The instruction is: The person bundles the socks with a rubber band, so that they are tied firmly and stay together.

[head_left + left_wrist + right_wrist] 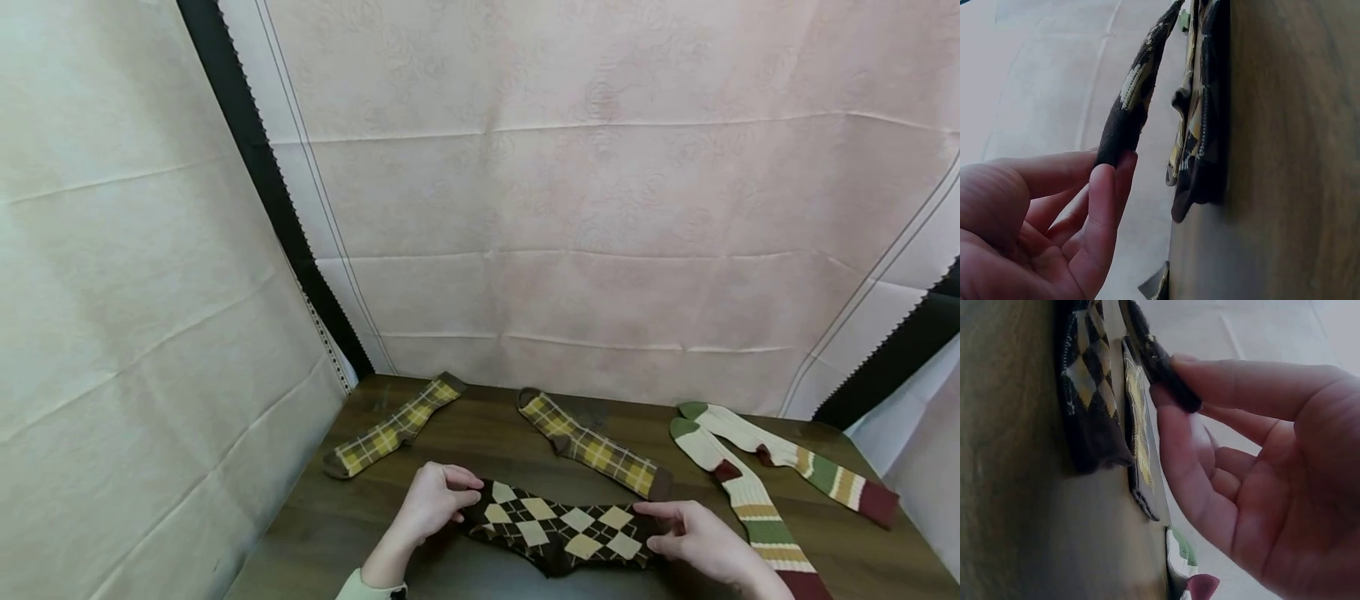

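A black argyle sock (557,527) with cream and tan diamonds is stretched sideways between both hands, above the table. The left hand (435,504) pinches its left end between thumb and fingers. At the other end, the right hand (705,537) has the sock's edge between thumb and fingertips. Both wrist views show the held sock (1127,94) raised off the tabletop. Beneath it a second argyle sock (1088,381) lies on the table, mostly hidden in the head view by the held one.
Two yellow plaid socks lie behind the hands, one at left (393,429) and one at centre (600,450). To the right rest two cream socks (750,496) with green, tan and maroon bands. Pale cloth walls (585,208) border the dark wooden table (300,533).
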Demonstrator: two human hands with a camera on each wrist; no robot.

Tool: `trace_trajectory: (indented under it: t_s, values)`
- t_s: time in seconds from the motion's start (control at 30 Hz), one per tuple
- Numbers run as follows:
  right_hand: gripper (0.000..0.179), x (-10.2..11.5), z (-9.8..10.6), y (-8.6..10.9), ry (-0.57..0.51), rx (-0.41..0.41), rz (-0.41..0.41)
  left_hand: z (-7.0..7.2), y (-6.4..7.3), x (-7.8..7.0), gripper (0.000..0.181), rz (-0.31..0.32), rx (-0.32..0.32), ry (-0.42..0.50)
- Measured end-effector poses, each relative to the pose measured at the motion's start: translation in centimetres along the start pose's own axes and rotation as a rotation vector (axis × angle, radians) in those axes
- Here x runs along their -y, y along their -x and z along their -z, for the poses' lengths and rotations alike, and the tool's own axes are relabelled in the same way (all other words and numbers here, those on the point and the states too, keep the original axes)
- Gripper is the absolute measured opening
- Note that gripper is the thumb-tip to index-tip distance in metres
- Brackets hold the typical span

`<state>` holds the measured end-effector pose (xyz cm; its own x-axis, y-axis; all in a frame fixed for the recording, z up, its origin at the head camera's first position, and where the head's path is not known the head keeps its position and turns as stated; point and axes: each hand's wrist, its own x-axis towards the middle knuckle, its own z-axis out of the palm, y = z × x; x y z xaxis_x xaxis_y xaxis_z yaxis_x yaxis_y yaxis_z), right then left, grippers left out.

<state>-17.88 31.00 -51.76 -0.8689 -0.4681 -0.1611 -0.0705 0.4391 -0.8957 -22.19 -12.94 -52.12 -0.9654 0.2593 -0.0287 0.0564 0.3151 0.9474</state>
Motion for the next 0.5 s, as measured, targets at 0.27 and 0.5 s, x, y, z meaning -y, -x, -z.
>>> trace_trajectory:
  t_s: [0.27, 0.5]
  values:
    - [0.053, -0.3, 0.3, 0.1, -0.046, -0.008, -0.061, -0.6, -0.2, 0.2, 0.01, 0.022, 0.016, 0.025]
    - [0.047, -1.0, 0.0, -0.3, 0.06, -0.035, -0.074, -1.2, -0.2, 0.7, 0.017, 0.008, 0.07, -0.008]
